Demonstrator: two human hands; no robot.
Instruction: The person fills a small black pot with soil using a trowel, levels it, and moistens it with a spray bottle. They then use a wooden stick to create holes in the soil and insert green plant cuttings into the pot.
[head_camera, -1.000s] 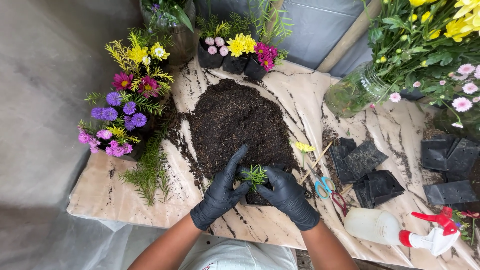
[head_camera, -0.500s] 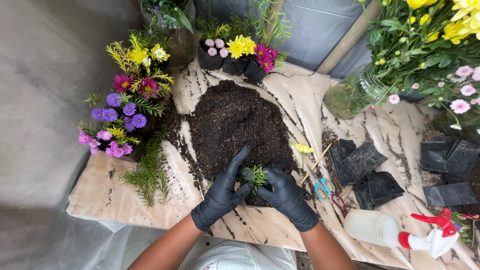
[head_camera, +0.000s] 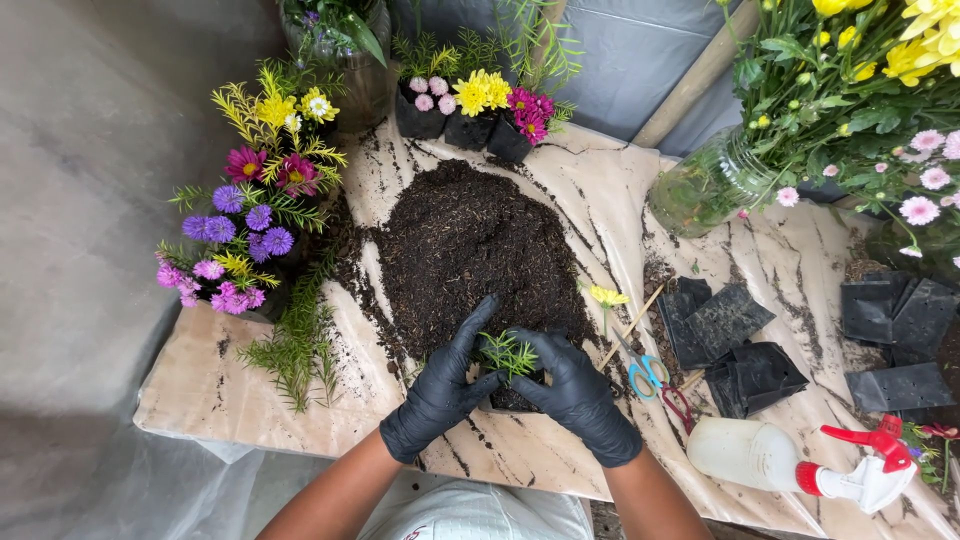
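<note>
Both hands wear black gloves. My left hand (head_camera: 440, 390) and my right hand (head_camera: 572, 392) cup a small black bag of soil (head_camera: 512, 395) from either side, at the near edge of a big heap of dark soil (head_camera: 470, 250). A small green sprig (head_camera: 508, 354) stands upright in the bag between my thumbs. Fingers of both hands press around the sprig's base. The bag itself is mostly hidden by my hands.
Potted flowers in black bags stand at the left (head_camera: 250, 230) and the back (head_camera: 480, 110). A yellow flower (head_camera: 608, 297), a wooden stick (head_camera: 632, 325), blue-and-red scissors (head_camera: 655, 380), empty black bags (head_camera: 735, 340) and a white spray bottle (head_camera: 790, 462) lie to the right. A glass jar of flowers (head_camera: 705, 190) stands far right.
My left-hand fingers have shifted slightly around the sprig; otherwise almost nothing has moved.
</note>
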